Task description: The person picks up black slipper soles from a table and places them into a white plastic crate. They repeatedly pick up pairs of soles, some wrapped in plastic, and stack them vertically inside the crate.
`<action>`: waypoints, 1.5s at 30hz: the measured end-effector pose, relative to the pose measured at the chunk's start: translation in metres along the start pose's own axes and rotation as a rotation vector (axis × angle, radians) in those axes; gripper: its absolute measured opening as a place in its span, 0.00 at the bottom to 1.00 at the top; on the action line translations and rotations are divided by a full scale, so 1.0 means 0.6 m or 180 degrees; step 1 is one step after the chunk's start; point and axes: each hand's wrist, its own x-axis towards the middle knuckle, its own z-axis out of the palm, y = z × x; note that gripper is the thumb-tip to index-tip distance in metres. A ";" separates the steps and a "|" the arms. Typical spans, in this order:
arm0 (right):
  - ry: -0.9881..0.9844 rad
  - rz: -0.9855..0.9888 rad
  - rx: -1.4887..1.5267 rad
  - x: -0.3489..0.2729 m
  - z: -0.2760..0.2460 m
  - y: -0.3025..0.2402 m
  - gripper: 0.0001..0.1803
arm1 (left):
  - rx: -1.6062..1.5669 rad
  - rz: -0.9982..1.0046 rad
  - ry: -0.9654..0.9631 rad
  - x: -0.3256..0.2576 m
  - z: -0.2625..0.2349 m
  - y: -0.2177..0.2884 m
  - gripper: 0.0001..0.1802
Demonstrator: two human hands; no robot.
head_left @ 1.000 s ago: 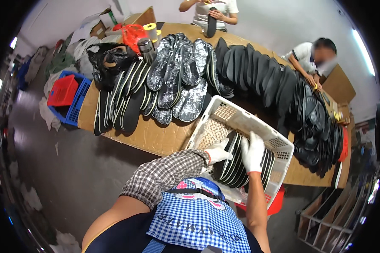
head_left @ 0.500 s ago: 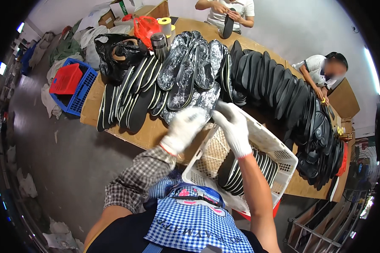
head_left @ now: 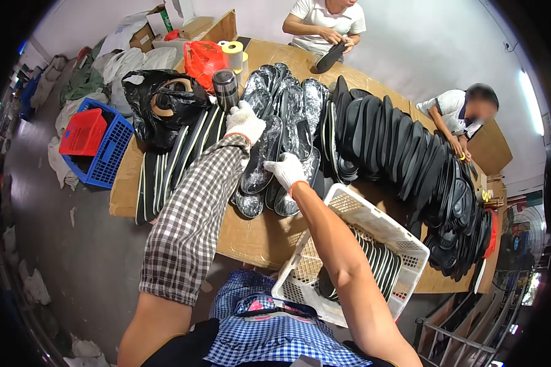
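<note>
Between the fingers of the gloved left hand [head_left: 246, 124] and those of the right hand [head_left: 286, 170] lies a film-wrapped black shoe sole [head_left: 264, 144] — whether either hand grips it cannot be told. A sideways knock could topple the dark tumbler [head_left: 226, 87] just beyond the left fingers; slick film could make the sole slide.

The right forearm [head_left: 332, 244] partly hides the soles [head_left: 382, 263] in the crate [head_left: 362, 211].
</note>
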 end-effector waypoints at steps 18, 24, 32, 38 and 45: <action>0.1678 -0.0914 -0.0666 0.085 -0.085 0.007 0.30 | 0.0425 0.0165 0.0126 0.033 0.003 -0.007 0.44; 0.0960 -0.0157 0.0558 0.083 -0.075 -0.001 0.49 | 0.0307 -0.0079 0.0013 0.047 0.011 -0.007 0.46; 0.0692 -0.0558 0.0802 0.073 -0.075 -0.001 0.56 | 0.0215 -0.0232 -0.0120 0.044 -0.011 -0.002 0.53; -0.0339 -0.0139 0.2161 0.057 -0.092 -0.003 0.23 | 0.0518 -0.0180 -0.0427 0.036 -0.030 0.025 0.44; -0.0567 0.0080 0.2759 -0.076 -0.166 -0.046 0.15 | 0.0514 0.0043 -0.0118 0.035 -0.012 0.024 0.49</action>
